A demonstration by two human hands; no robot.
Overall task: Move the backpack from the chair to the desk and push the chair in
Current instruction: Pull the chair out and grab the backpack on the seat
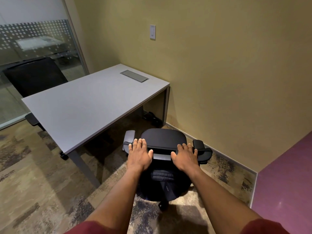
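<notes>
A black office chair (163, 137) stands at the near right corner of the grey desk (84, 105), outside the desk's edge, its seat facing the wall. My left hand (140, 152) and my right hand (184, 154) both lie on the top edge of the backrest. Their fingers curl over that edge, one hand at each end. The seat is bare. No backpack shows on the seat or on the desk top.
A metal cable hatch (134, 76) is set into the desk's far end. A second black chair (35, 75) stands behind the desk by the glass partition. Dark objects (152, 117) lie on the floor under the desk by the wall. A purple surface (287, 174) is at the right.
</notes>
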